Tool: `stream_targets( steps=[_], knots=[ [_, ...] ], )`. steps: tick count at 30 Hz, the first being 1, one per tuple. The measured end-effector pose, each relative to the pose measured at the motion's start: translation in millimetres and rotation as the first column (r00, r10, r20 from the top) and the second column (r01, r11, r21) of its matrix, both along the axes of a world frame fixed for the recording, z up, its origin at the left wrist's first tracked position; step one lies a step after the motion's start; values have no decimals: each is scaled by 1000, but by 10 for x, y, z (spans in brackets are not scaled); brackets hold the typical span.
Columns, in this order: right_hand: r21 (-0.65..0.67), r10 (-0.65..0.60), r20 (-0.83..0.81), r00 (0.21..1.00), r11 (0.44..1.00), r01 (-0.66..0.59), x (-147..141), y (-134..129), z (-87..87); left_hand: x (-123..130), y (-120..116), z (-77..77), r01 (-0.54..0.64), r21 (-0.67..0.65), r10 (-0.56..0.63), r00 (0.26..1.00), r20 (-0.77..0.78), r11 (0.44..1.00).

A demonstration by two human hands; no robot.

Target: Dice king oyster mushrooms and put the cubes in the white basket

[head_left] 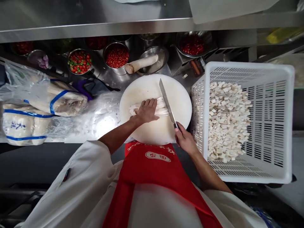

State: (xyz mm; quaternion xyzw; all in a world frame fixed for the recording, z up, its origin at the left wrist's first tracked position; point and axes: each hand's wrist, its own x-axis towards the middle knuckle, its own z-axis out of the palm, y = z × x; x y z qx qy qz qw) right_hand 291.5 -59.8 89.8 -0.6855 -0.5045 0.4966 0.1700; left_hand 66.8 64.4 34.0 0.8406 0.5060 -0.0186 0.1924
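Observation:
On the round white cutting board [154, 133], pale mushroom strips [162, 110] lie side by side. My left hand [148, 110] rests flat across them, palm down, thumb out to the right. My right hand [186, 139] is closed round the dark handle of a kitchen knife [168, 103]. The blade points away from me and slants left, at the right end of the strips. Part of the strips is hidden beneath my left hand. Behind the board, a whole king oyster mushroom [142, 63] leans on a metal bowl [161, 65].
A white plastic basket [291, 126] with diced mushroom pieces [228, 120] stands right of the board. Bagged mushrooms [28, 123] lie on the left. Metal containers of chopped red chilli [117, 57] line the back, under a steel shelf [95, 27].

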Motion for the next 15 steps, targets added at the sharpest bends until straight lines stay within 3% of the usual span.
stream_targets(
  steps=[3,8,10,12,15],
  knots=[
    [-75,-38,-117,992,997,29,-5,56,-31,-27,0,27,-10,-29,11,1000,15,1000],
    [-166,-64,-183,981,986,33,120,-239,427,-78,-2,14,-32,-30,34,997,69,999],
    [-228,-55,-168,984,974,16,134,-318,534,-79,-6,18,-52,-45,55,996,65,998],
    [-256,-20,-122,992,967,-12,97,-293,475,-72,-11,44,-59,-68,62,997,38,996],
    [-191,10,-65,998,981,-23,-25,-92,166,-62,-16,110,-35,-67,34,999,-13,997]
  ],
)
